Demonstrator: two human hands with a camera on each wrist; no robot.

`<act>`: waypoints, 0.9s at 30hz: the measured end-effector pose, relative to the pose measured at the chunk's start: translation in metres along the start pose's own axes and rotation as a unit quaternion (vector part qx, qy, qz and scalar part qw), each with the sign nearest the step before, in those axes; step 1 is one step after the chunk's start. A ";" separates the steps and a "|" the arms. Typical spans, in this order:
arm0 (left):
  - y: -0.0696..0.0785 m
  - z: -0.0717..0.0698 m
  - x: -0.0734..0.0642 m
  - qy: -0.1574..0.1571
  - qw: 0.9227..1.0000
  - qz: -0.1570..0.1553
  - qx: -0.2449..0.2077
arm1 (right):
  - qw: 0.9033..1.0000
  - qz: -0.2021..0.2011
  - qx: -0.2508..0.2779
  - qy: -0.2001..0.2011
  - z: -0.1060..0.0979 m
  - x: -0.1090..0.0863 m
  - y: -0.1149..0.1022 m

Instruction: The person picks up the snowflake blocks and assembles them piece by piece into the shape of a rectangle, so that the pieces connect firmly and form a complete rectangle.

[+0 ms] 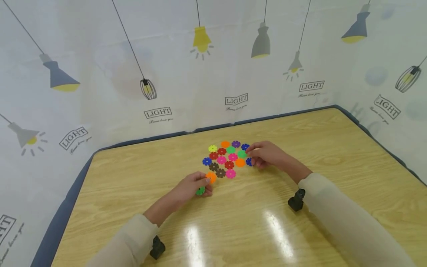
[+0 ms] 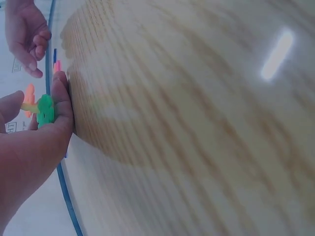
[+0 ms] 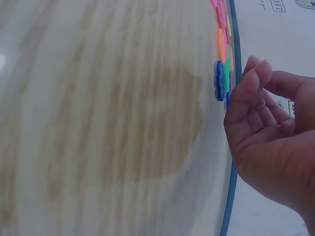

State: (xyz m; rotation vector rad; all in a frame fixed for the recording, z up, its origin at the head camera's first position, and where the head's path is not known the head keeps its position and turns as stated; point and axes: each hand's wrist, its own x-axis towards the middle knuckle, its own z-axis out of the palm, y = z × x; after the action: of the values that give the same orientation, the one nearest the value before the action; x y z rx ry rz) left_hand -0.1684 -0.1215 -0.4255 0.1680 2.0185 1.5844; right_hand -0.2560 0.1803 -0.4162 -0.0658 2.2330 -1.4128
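Between its thumb and fingers my left hand (image 1: pixel 193 185) holds slotted plastic discs joined together: an orange disc (image 1: pixel 211 177), a green disc (image 1: pixel 200 191) and a yellow disc (image 2: pixel 30 106) seen edge-on between them. My right hand (image 1: pixel 268 154) is at the right side of the loose discs on the table, its fingertips beside a light green disc (image 1: pixel 242 154) and a dark blue disc (image 1: pixel 245 147). In the right wrist view its fingers bend toward the thumb, with nothing visible between them. Another blue disc (image 1: pixel 249 162) is partly covered by that hand.
Several loose discs lie flat in a cluster, among them a purple disc (image 1: pixel 235 144), a pink disc (image 1: pixel 231 174), a brown disc (image 1: pixel 220 173) and a yellow-green disc (image 1: pixel 212 148). They lie on a wooden table (image 1: pixel 133 167), with a lamp-printed curtain (image 1: pixel 186 81) behind its far edge.
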 end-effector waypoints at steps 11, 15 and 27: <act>-0.004 -0.002 0.004 -0.005 1.000 0.003 -0.001 | 0.999 -0.002 -0.020 0.025 -0.004 0.021 -0.004; -0.005 -0.003 0.003 -0.005 1.000 0.003 -0.010 | 0.999 -0.008 -0.008 0.038 -0.010 0.030 0.003; -0.003 -0.004 0.004 -0.011 1.000 0.000 -0.005 | 0.998 0.002 -0.057 0.029 -0.012 0.039 0.005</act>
State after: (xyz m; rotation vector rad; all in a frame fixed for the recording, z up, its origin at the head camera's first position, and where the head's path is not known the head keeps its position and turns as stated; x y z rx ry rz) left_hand -0.1726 -0.1243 -0.4292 0.1807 1.9932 1.5843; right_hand -0.2945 0.1809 -0.4313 -0.0611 2.3585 -1.2996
